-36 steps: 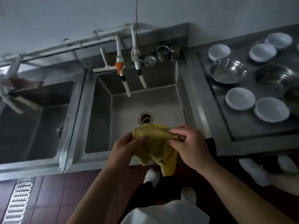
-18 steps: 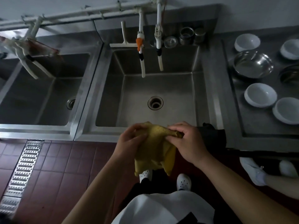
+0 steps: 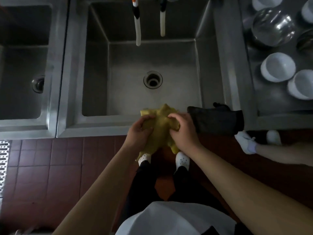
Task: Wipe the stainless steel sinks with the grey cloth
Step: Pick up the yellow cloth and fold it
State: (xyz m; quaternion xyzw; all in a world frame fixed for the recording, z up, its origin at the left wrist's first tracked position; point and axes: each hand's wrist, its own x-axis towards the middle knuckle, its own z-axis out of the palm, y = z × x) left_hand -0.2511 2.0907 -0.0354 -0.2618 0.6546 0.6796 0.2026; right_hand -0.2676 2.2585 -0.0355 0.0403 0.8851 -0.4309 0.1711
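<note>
Both hands hold a yellow cloth (image 3: 160,126) over the front rim of the middle sink (image 3: 101,123). My left hand (image 3: 140,131) grips its left side and my right hand (image 3: 182,131) grips its right side, with fabric hanging down between them. A dark grey cloth (image 3: 218,120) is draped over the sink's front right corner, just right of my right hand. The sink basin has a round drain (image 3: 153,80) in its floor. A second steel sink (image 3: 25,65) lies to the left.
Two white hose spouts (image 3: 138,28) hang over the middle sink's back. White bowls (image 3: 277,67) and a steel bowl (image 3: 272,26) sit on the counter at right. Another person's white shoe (image 3: 245,141) and leg are at right. A floor drain grate (image 3: 4,165) is at left.
The view has tilted down and closer to the sink. My hands have bunched the yellow cloth tighter, near the sink's front rim.
</note>
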